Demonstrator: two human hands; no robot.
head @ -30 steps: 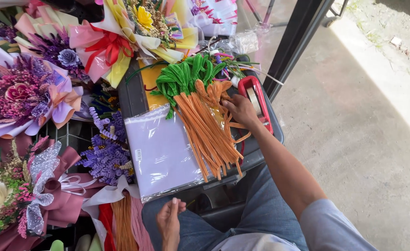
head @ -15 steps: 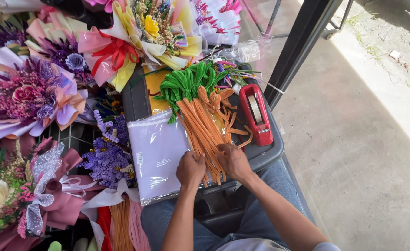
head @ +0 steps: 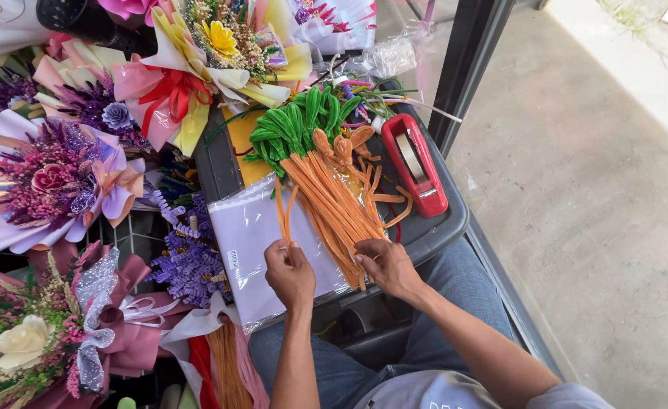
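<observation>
- A few long, fuzzy orange pipe-cleaner stems (head: 282, 212) are pinched at their near ends by the left hand (head: 290, 274). The fingers of this hand are curled tight around them.
- These few stems are spread a little apart from the rest. They lie over a flat, see-through plastic pack of pale purple paper sheets (head: 254, 242).
- The near end of the big bunch of fuzzy orange pipe-cleaner stems (head: 334, 204) is pressed by the right hand (head: 387, 266). Its fingers are bent down onto the stem ends, but whether any stem is really gripped cannot be told.
- The big bunch is laid slanted across a dark grey plastic tray surface (head: 440, 227), which sits over the person's lap in blue jeans (head: 432, 333).
- At the far end of the big bunch, a clump of fuzzy green pipe-cleaner stems (head: 292, 129) is seen, touching the orange ones.
- A red tape holder with a roll of tape inside (head: 414, 163) is set on the tray just to the right of the bunch.
- Curly purple pipe-cleaner flowers (head: 190, 261) are found to the left of the paper pack.
- Many wrapped bunches of flowers are packed at the left and far side. One is wrapped in yellow paper with a red ribbon bow (head: 171, 95), and one in pale purple paper with dried pink and purple flowers (head: 50, 174).
- A dark pink wrapped bunch with a silver glitter ribbon (head: 92, 318) is seen at the near left.
- Grey concrete ground (head: 599, 227) is seen at the right.
</observation>
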